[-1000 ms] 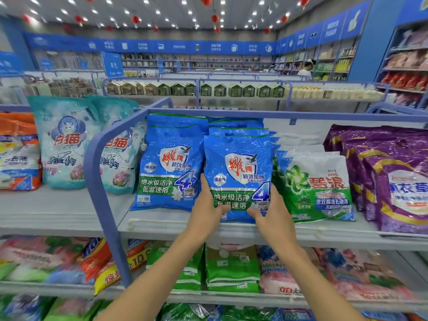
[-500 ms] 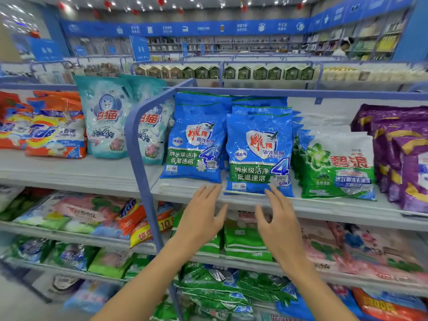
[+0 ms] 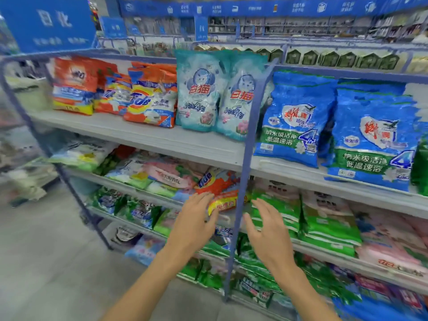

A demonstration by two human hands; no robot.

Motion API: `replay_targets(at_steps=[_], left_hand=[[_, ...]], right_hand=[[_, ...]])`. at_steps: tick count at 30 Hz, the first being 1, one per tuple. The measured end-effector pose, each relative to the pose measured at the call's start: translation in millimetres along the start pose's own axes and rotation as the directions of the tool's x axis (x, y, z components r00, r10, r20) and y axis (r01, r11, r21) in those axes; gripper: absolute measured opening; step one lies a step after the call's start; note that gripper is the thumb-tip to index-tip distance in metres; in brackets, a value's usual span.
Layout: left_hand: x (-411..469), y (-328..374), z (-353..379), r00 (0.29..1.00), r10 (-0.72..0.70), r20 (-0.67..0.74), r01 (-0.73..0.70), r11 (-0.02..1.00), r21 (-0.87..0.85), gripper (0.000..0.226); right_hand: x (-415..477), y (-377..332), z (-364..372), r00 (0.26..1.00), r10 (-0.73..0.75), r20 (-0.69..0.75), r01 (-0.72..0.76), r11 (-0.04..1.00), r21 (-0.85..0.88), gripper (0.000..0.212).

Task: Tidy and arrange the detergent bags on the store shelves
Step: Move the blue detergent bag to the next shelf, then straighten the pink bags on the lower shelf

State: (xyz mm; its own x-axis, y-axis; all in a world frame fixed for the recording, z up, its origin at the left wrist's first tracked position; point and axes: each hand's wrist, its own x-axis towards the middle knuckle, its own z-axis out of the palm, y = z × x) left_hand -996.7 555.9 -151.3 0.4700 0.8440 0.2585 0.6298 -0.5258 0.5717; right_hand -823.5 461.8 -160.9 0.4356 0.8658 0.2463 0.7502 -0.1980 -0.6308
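Note:
Two blue detergent bags stand upright on the top shelf (image 3: 208, 149), one (image 3: 294, 121) left of the other (image 3: 372, 140). Left of them stand two teal bags (image 3: 201, 93) and orange bags (image 3: 150, 96). An orange and yellow bag (image 3: 220, 184) lies slanted on the second shelf. My left hand (image 3: 194, 221) hovers open in front of that slanted bag, fingers spread. My right hand (image 3: 268, 228) is open too, in front of the green bags (image 3: 275, 207), right of the blue upright post (image 3: 245, 172). Neither hand holds anything.
Lower shelves hold green bags, pink bags (image 3: 393, 235) and more blue ones. A blue sign (image 3: 46, 22) hangs at the top left. The grey aisle floor (image 3: 46, 262) lies to the left. More shelving runs behind.
Both hands let go of the right blue bag, left standing on the top shelf, and dropped to the second shelf. The view swung left and down.

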Motion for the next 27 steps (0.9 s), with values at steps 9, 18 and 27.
replay_targets(at_steps=[9,18,27], left_hand=[[-41.0,-133.6,-50.6,0.993,-0.121,0.013,0.122,0.992,-0.017,0.043],[-1.6,-194.3,-47.1,0.989,-0.145,-0.022,0.143,0.987,-0.073,0.043],[76.3,-243.4,-32.4,0.990,-0.129,-0.053,0.123,0.987,-0.099,0.042]], right_hand=[[-17.2,-76.1,117.5,0.995,0.092,0.047,-0.097,0.991,0.096,0.048],[18.6,-78.3,177.6,0.985,0.155,0.080,-0.160,0.985,0.070,0.048],[102.2,-76.8,241.6,0.991,0.124,0.049,-0.128,0.988,0.090,0.047]])
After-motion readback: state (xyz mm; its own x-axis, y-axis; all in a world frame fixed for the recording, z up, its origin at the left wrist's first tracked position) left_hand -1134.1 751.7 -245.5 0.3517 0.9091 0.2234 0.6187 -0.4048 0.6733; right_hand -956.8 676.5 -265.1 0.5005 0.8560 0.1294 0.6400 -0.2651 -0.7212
